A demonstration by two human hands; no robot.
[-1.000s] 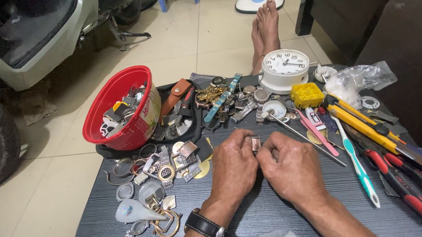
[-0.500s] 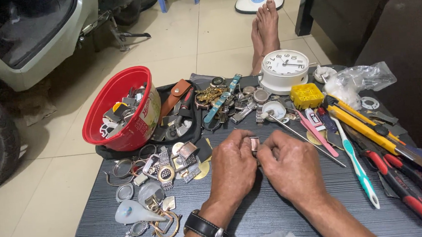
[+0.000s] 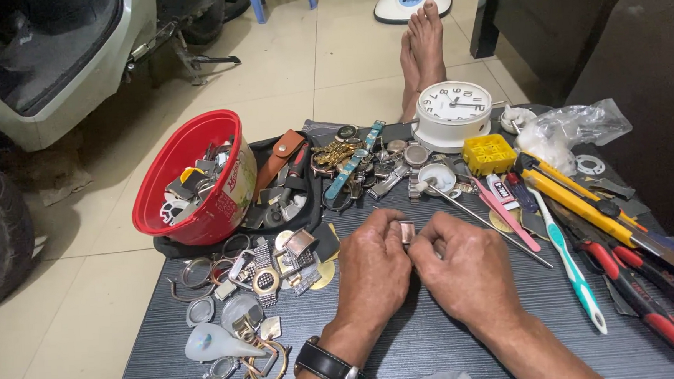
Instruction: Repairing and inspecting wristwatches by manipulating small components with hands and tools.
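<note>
Both my hands meet at the middle of a dark grey ribbed table [image 3: 437,338]. My left hand [image 3: 372,276], with a black-strapped wristwatch [image 3: 329,365] on its wrist, and my right hand [image 3: 468,271] pinch a small metal watch part [image 3: 407,230] between their fingertips. The part is a small silvery rectangular piece, mostly hidden by my fingers. A thin metal rod [image 3: 492,224] lies just right of my hands.
A red bowl [image 3: 190,174] of watch parts stands at the left, with loose watch cases and bands [image 3: 257,282] below it. A white alarm clock [image 3: 452,114], yellow box [image 3: 489,153], toothbrush [image 3: 567,258], cutters and red-handled pliers [image 3: 642,293] lie right. A person's bare feet [image 3: 421,43] rest beyond.
</note>
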